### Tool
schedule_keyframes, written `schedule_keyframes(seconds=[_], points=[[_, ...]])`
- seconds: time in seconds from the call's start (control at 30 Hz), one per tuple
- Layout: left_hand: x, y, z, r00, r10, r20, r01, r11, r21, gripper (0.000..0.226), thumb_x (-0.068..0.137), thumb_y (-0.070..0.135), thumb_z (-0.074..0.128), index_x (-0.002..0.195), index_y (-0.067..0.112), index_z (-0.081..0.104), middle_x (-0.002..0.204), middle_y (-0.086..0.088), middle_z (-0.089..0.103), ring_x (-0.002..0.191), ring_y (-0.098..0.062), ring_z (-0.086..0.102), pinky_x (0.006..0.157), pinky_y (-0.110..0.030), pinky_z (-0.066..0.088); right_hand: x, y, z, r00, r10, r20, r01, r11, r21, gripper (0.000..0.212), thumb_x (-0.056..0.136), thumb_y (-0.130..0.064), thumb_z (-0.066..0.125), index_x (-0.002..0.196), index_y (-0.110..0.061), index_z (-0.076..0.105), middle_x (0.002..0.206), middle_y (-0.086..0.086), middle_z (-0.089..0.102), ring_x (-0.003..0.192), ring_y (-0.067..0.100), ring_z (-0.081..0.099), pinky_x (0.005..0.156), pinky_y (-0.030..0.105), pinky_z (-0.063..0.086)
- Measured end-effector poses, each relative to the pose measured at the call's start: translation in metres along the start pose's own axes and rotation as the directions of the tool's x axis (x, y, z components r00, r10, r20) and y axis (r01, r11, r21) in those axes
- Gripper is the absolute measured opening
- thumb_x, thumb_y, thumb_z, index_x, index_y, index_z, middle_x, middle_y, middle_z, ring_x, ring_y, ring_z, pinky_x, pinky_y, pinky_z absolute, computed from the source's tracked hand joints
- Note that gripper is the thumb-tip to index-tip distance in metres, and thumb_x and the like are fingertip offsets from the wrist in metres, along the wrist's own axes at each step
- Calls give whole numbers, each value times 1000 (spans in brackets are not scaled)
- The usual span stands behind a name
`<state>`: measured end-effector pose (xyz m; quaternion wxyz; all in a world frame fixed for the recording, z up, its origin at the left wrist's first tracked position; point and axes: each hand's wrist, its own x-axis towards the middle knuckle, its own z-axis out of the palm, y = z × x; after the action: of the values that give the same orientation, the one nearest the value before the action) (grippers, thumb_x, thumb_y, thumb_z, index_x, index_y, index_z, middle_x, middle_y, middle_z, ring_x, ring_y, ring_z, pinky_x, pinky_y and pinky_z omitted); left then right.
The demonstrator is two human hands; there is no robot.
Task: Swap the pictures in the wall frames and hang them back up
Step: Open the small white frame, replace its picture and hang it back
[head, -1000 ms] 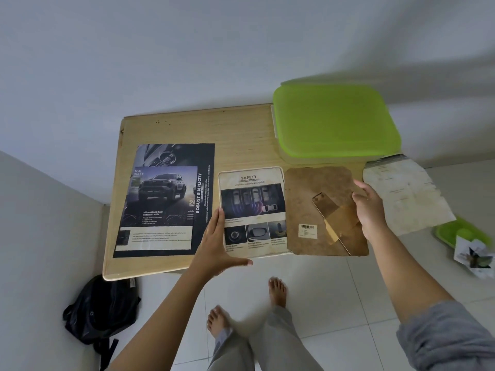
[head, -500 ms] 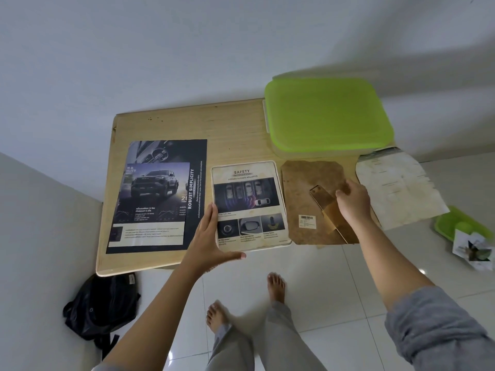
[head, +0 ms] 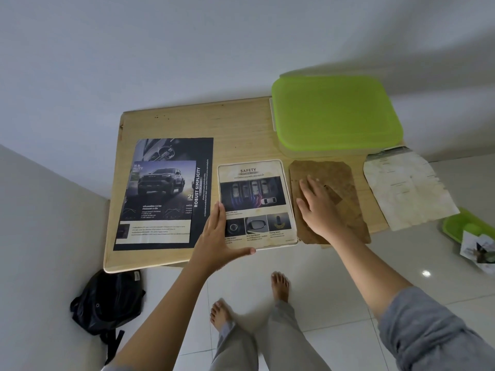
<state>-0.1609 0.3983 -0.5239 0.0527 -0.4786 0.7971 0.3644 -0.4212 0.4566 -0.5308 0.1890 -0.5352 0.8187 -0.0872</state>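
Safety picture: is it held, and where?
The left hand braces the safety picture at its lower left corner, fingers straight; the right hand lies flat on the backing board.

A green-lidded box (head: 337, 113) sits on the wooden table (head: 187, 121); a black backpack (head: 107, 301) lies below.
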Motion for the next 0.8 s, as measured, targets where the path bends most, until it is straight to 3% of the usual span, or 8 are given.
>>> schedule_keyframes(seconds=[0.23,0.33,0.47,0.57,0.8], points=[[-3,1,-6,999,3,-32,-1,997,75,133,60,75,61,145,18,-23,155,6,-21,145,-17,-4,112,-38,26,-1,7,-5,998,47,42,-49,998,36,54,97,-23,43,146,-13,23,157,4,10,145,23,3,117,41,14],[-5,1,-4,999,-3,-45,6,997,74,131,61,74,61,145,17,-21,156,5,-19,145,-17,-5,113,-37,23,-5,-10,-6,999,28,-46,-23,993,115,51,95,-16,46,143,-9,31,153,8,23,143,23,15,117,41,19],[-5,-2,2,998,-9,-60,12,998,59,127,63,75,58,146,17,-20,156,3,-18,145,-17,-6,115,-38,17,-27,-55,5,992,-12,-122,49,951,304,48,94,-9,45,141,-6,34,148,7,33,140,19,25,113,25,16],[-6,-4,5,996,-6,-92,10,999,44,122,67,76,53,146,16,-19,156,3,-17,145,-17,-4,115,-38,16,-47,-81,25,996,-48,-80,71,945,320,53,96,-15,45,145,-9,26,153,5,23,143,16,16,112,22,12],[-6,-10,4,993,69,-92,-62,996,69,114,74,74,45,144,15,-22,156,2,-20,145,-15,-9,116,-33,8,-55,-96,48,995,101,-25,-96,984,153,71,96,-35,43,148,-8,1,157,11,-7,145,25,-10,113,31,-2]])
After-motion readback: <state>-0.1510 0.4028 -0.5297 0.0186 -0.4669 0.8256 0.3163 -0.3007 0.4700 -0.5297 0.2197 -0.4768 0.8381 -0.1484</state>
